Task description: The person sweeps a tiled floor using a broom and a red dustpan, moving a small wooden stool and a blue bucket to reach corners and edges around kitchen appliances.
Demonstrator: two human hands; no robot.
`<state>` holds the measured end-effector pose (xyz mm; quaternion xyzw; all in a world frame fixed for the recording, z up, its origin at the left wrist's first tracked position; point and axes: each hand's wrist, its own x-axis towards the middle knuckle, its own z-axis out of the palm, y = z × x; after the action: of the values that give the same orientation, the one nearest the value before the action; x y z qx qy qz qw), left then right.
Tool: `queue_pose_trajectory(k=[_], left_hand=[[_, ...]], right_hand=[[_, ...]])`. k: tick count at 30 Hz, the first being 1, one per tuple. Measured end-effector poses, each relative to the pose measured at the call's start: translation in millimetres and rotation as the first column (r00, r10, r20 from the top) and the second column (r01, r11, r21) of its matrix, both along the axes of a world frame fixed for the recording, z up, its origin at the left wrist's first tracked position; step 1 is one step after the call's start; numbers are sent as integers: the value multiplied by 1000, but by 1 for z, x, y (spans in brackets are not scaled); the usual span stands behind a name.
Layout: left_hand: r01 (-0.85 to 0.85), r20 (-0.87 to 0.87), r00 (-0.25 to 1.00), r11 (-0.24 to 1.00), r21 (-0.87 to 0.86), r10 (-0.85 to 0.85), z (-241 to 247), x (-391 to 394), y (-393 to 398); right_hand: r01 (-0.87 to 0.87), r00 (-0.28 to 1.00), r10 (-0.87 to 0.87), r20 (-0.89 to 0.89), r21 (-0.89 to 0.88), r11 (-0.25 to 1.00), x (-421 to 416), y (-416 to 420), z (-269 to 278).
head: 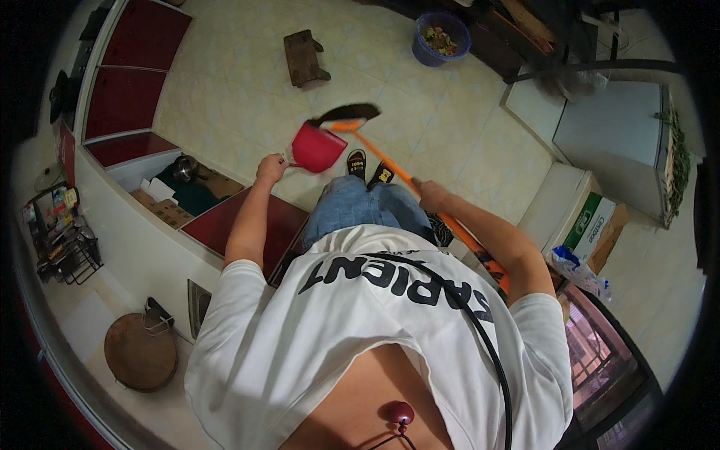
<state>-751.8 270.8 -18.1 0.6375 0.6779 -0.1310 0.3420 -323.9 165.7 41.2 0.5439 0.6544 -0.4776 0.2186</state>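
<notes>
My left hand point(272, 169) grips the handle of a red dustpan point(318, 147), which is held out in front of my left leg. My right hand point(436, 197) is closed around the orange handle of a broom point(388, 162). The broom's dark bristles point(351, 112) lie just beyond the dustpan's far edge and look slightly blurred; whether they touch it I cannot tell. The broom handle slants back beneath my right forearm. No sweepings can be made out in the dustpan.
A small wooden stool point(302, 58) stands on the tiled floor ahead. Farther right is a blue bin point(441, 39) holding scraps. An open cabinet compartment point(185, 185) with a metal pot is at my left, below a white counter point(132, 225). Cardboard boxes point(604, 228) stand at the right.
</notes>
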Motion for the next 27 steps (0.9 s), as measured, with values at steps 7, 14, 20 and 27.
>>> queue_pose_trajectory(k=[7,14,20,27], left_hand=[[-62,79,995,998,-2,62,-2,-39,-22],[-177,127,976,984,-12,177,27,-69,-66],[-245,57,968,970,-1,245,12,-72,-99],[-314,-23,949,949,-20,314,24,-65,-108]], right_hand=[[45,955,-77,-287,-115,992,-6,20,110],[-170,985,169,18,149,974,-31,90,82],[-166,986,165,36,42,985,-59,71,37],[-1,972,-93,-214,-407,914,-60,62,78]])
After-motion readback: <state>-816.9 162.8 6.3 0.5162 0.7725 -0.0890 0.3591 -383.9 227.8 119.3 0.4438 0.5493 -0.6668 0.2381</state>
